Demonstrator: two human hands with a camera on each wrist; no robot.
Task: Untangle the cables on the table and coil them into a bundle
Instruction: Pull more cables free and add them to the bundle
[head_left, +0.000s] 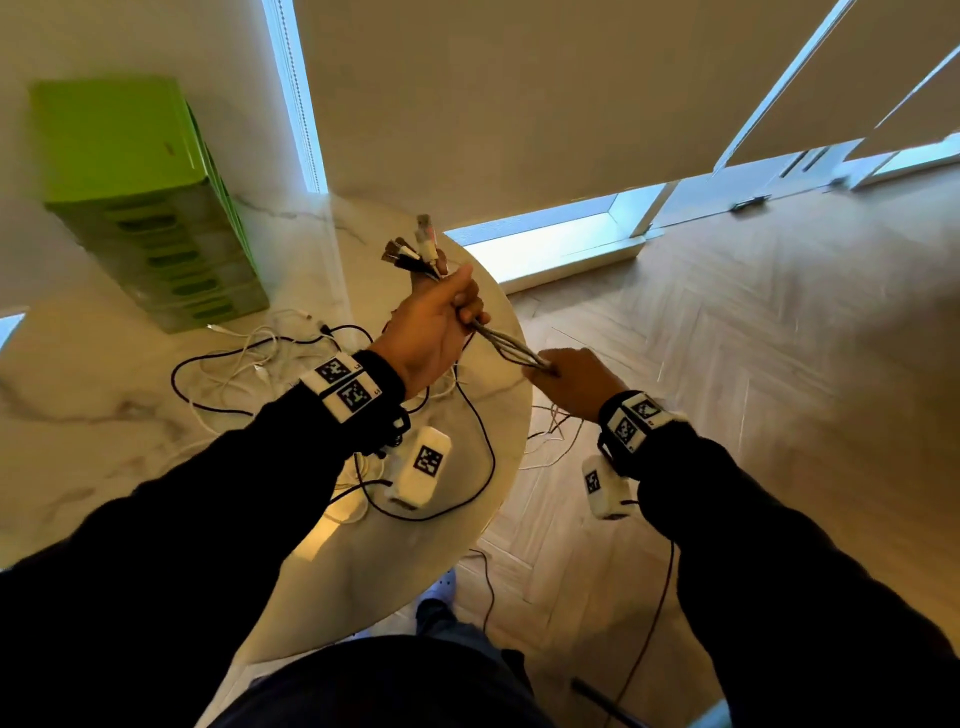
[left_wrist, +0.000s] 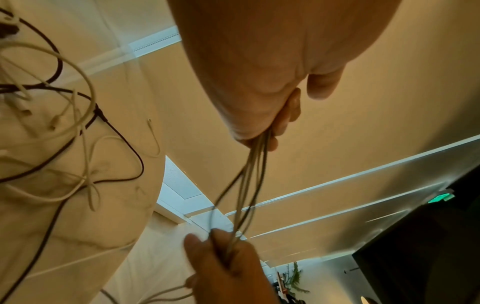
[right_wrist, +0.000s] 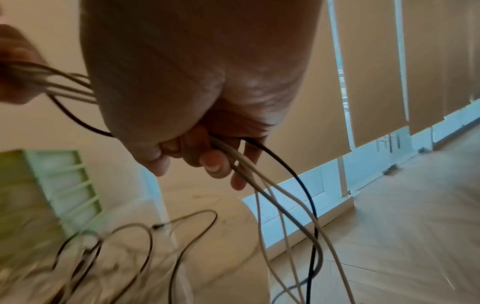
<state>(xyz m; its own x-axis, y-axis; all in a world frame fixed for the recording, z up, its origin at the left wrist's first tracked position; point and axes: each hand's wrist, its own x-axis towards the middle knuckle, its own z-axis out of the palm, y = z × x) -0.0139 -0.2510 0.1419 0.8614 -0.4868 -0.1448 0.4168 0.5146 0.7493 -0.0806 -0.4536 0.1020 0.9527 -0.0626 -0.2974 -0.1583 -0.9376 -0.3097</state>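
Running taut between both hands, the gathered cables (head_left: 511, 345) form a short grey-white span above the bench (head_left: 98, 415) edge. Left hand (head_left: 434, 325) grips the bundle in a closed fist, fingers (head_left: 470, 306) curled round it; connector ends (head_left: 415, 249) fan out above the fist, away from the body. Right hand (head_left: 576, 382) sits lower and nearer the body, fingers pinched shut on the same strands where they leave the span. Right wrist view: below those fingers (right_wrist: 213, 162) several white leads and one dark lead (right_wrist: 298, 185) hang loose toward the wooden floor (head_left: 753, 364), off the bench edge. Left wrist view: strands (left_wrist: 249, 185) spread slightly between the two grips.

Under and left of the left fist, more slack lies on the marble bench: black loops (head_left: 478, 457) and white loops (head_left: 234, 364), crossing one another, not yet sorted. Further left, well apart from the hands, a green box (head_left: 140, 197) stands on the bench against the wall. Window blinds (head_left: 519, 104) behind.
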